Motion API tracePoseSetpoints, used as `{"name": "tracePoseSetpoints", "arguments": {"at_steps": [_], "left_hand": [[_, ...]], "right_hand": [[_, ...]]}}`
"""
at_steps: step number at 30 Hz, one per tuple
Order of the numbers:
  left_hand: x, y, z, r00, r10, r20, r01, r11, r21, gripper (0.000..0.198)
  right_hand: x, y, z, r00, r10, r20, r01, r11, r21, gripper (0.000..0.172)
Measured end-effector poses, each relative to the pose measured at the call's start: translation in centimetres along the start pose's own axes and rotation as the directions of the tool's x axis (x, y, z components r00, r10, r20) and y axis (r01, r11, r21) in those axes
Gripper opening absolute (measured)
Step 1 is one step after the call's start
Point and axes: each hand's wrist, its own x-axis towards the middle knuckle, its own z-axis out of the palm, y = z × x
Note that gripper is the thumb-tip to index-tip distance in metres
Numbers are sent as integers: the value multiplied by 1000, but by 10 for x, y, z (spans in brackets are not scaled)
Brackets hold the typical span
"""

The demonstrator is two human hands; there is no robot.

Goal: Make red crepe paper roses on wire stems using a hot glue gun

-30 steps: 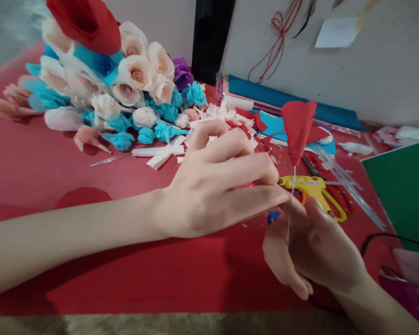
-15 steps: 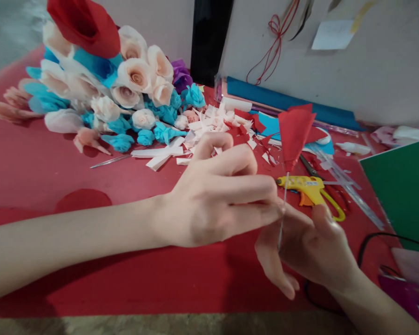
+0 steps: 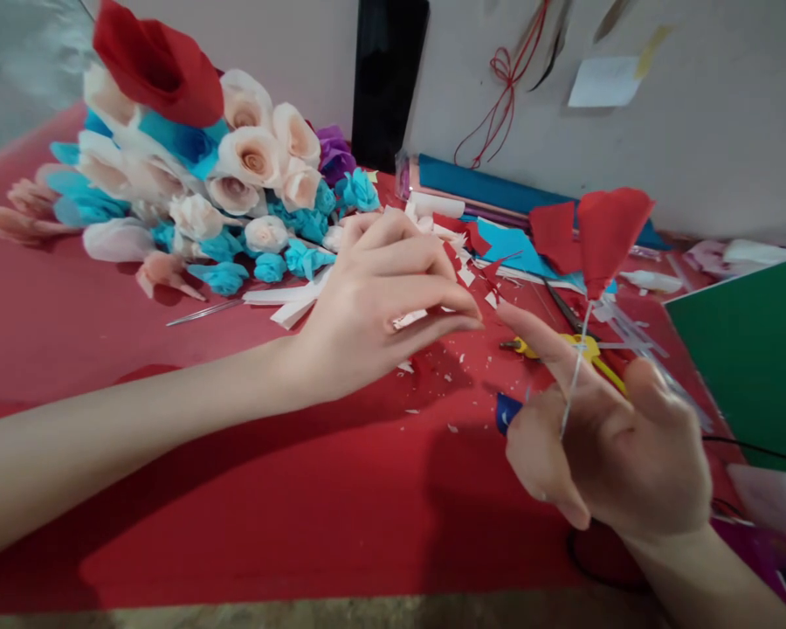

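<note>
Right hand (image 3: 606,454) pinches wire stem (image 3: 574,376), thumb against index. Red paper bud (image 3: 612,231) on top, over table (image 3: 236,507) right side, near back edge. Left hand (image 3: 373,306) loosely curled, seems empty. Best: firm pinch, stem upright, clear of glue gun (image 3: 599,356).

Stretches the left forearm (image 3: 137,437) in from the lower left, bare, wrist straight. Bunches the left hand (image 3: 373,310), fingers (image 3: 432,301) curled, tips drawn together and pointing right. Holds the right hand (image 3: 612,454) low at right, back up, index finger (image 3: 537,336) pointing up-left, remaining fingers curled in a pinch, hands just apart.
</note>
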Motion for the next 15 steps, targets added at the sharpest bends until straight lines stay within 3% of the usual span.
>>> {"name": "tracePoseSetpoints", "arguments": {"at_steps": [8, 15], "left_hand": [[0, 8, 7, 942, -240, 235, 309, 893, -326, 7], [-2, 16, 6, 829, -326, 454, 550, 620, -559, 8]], "right_hand": [[-2, 3, 3, 999, -46, -28, 43, 996, -83, 47], [-6, 12, -2, 983, -177, -40, 158, 946, -284, 54]]}}
